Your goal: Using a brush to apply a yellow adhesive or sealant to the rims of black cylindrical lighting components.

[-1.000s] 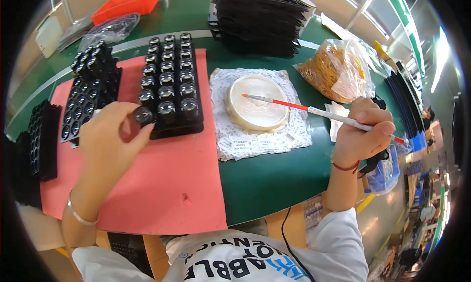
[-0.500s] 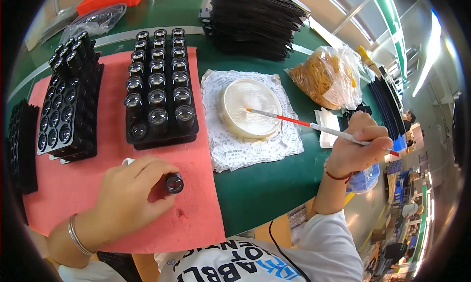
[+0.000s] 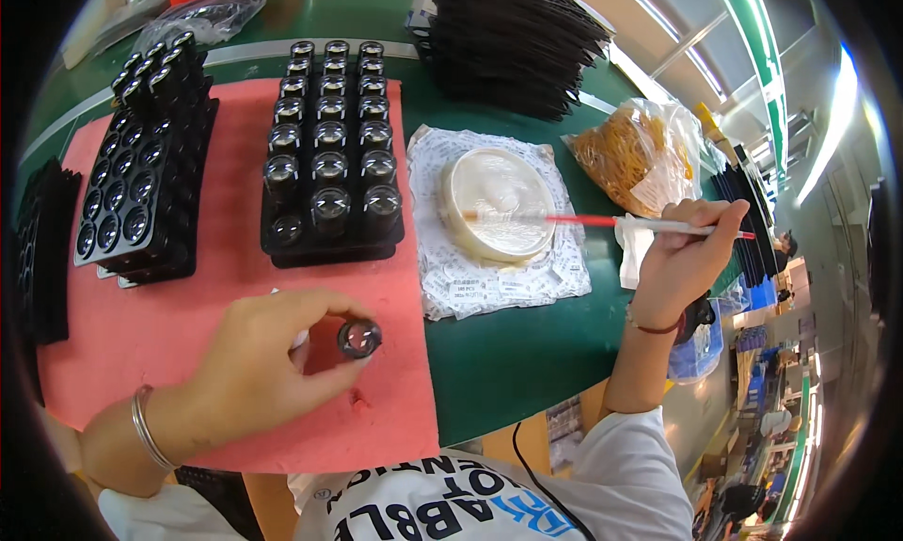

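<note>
Dark cylinder (image 3: 360, 338) in left hand (image 3: 266, 358)

From where I stand, the left hand (image 3: 273, 348) is to the left of the round dish (image 3: 494, 251) and nearer the person's body, back upward, thumb and fingers bent toward each other in a pinch. The left forearm (image 3: 113, 456) slants in from the person's left, nearly in line with the hand. To the dish's right, the right hand (image 3: 691, 245) has its fingers gathered toward the thumb, the right forearm (image 3: 637, 376) stretched forward.
</note>
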{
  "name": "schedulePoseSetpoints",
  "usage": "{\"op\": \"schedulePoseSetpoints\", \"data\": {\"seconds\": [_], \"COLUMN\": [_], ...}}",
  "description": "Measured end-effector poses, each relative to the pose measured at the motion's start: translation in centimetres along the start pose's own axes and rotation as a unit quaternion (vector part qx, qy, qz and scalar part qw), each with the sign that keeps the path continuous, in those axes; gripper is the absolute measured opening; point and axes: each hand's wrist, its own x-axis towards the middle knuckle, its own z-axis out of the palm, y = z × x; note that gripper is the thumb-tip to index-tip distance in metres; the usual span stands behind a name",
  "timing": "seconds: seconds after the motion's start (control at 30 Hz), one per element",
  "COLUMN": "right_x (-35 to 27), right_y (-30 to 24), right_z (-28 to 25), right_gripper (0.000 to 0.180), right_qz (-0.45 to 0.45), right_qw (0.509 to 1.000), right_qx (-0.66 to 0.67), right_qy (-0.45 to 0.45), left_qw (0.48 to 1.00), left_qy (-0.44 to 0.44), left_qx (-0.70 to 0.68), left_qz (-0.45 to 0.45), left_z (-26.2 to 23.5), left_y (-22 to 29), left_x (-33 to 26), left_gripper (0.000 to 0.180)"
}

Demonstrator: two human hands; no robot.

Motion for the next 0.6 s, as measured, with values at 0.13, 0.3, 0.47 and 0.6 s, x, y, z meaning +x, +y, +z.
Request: {"op": "schedulePoseSetpoints", "data": {"seconds": [0.13,0.3,0.47,0.6], "right_x": [0.8,-0.4,-1.6,-1.8], "right_y": [-0.1,-0.5,-0.4,-0.3], "right_z": [-0.6,1.2,1.7,1.9], "right_gripper": [0.035,0.035,0.033,0.034], "right_qz": [0.123,0.133,0.124,0.116], "right_qw": [0.979,0.966,0.961,0.962], "right_qx": [0.155,0.209,0.179,0.147], "right_qy": [0.046,-0.079,-0.170,-0.198], "left_qw": [0.976,0.960,0.954,0.950], "left_qy": [-0.015,0.023,0.038,0.010], "left_qx": [-0.179,-0.262,-0.290,-0.297], "left_qz": [-0.126,-0.100,-0.060,-0.102], "left_z": [-0.8,-0.4,-0.1,-0.7], "left_y": [0.5,-0.9,-1.4,-1.0], "left_x": [0.0,0.2,0.2,0.1], "left_gripper": [0.025,0.027,0.031,0.031]}}
